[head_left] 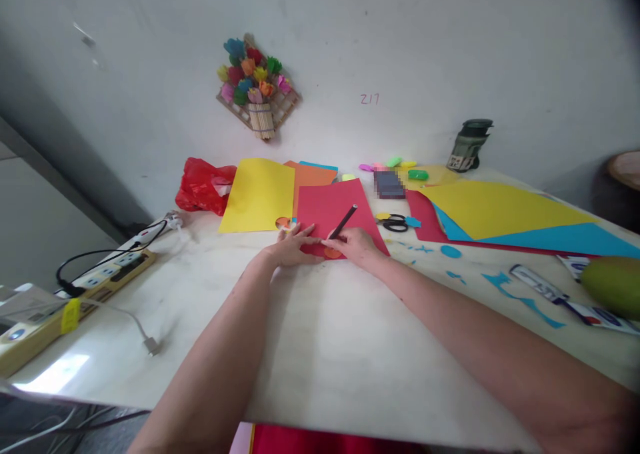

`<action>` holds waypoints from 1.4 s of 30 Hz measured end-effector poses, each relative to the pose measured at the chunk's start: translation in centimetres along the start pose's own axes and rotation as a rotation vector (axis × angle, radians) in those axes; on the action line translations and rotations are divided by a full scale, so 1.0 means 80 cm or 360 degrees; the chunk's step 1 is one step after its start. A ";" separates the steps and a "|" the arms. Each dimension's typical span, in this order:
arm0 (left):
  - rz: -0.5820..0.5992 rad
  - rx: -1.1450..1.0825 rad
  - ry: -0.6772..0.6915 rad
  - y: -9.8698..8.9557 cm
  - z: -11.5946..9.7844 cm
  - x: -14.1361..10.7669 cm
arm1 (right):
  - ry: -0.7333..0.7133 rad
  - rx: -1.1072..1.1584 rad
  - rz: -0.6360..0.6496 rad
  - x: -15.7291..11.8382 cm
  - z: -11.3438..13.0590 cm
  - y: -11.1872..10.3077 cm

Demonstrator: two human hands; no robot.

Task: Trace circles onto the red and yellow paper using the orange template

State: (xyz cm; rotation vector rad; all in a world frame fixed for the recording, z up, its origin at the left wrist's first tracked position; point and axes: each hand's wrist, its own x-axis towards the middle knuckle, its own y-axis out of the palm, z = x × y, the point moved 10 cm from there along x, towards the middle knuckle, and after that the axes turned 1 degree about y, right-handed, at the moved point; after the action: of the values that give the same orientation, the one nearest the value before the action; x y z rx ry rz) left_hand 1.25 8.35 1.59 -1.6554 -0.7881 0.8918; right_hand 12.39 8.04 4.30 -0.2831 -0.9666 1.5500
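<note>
A red sheet (330, 204) lies on the pale table. My right hand (355, 246) is closed around a dark pen (344, 221), its lower end near the sheet's front edge. Beside the pen tip, a small orange round piece (331, 253) rests on the red sheet, partly under my fingers. My left hand (295, 246) lies with fingers spread over the sheet's lower left corner. To its upper left are a yellow sheet (260, 197) and another orange round piece (283, 223). Black scissors (396, 224) lie right of the red sheet.
A phone (389, 184), highlighters (418, 174) and a bottle (470, 146) stand or lie at the back. Yellow and blue sheets (505, 207), blue scraps (525, 301), a glue tube (537, 284) and a green fruit (613, 286) are right; a red bag (204, 186) and power strip (107, 277) left.
</note>
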 end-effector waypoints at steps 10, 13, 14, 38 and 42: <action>-0.0007 -0.0010 0.0026 0.001 0.000 0.002 | 0.0019 -0.0018 -0.0010 0.002 -0.002 0.000; -0.0011 -0.0005 0.0022 0.000 0.000 0.002 | 0.0008 -0.0032 -0.0005 0.002 -0.001 0.000; -0.0012 -0.0004 0.0018 0.000 0.000 0.001 | 0.0007 -0.0038 -0.0009 0.003 -0.002 0.001; 0.0027 -0.0017 -0.0027 0.002 -0.001 -0.001 | 0.0058 -0.0071 -0.0021 0.002 -0.003 0.000; 0.0009 -0.0008 -0.0033 0.001 0.001 0.000 | 0.0068 -0.0061 -0.0029 0.002 -0.004 0.000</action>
State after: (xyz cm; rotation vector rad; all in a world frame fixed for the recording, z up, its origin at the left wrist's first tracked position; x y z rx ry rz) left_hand 1.20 8.35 1.47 -1.6559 -0.8005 0.9127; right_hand 12.55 8.34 4.15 -0.3322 -0.9637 1.5046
